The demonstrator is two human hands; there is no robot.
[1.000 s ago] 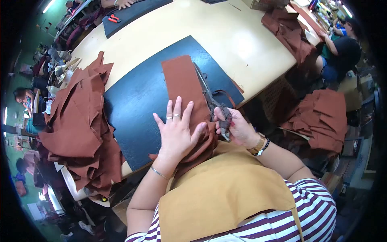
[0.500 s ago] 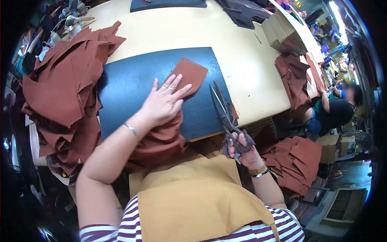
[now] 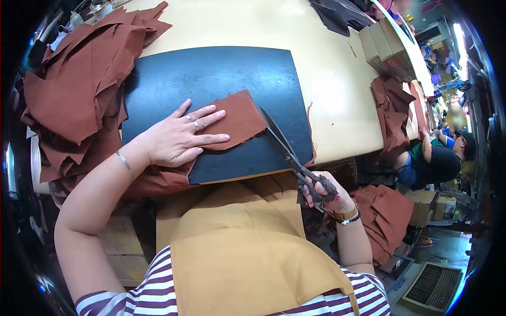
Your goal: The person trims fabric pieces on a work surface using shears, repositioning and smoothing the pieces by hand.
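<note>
My left hand lies flat with its fingers spread on a brown cloth piece, whose squared end rests on the dark board. More of that cloth hangs in folds over the board's front edge under my left wrist. My right hand is closed round the cloth-wrapped handles of large dark scissors. Their blades point up and left, slightly parted, with the tips close to the right corner of the cloth's end.
Brown cloth is heaped at the left. Another cloth pile is at the lower right. Cardboard boxes and more brown cloth stand on the table's right side, near a seated person.
My left hand has swung the cloth's end round to the right and moved left with it. The scissors have come away from the cloth's side and now point at its end.
</note>
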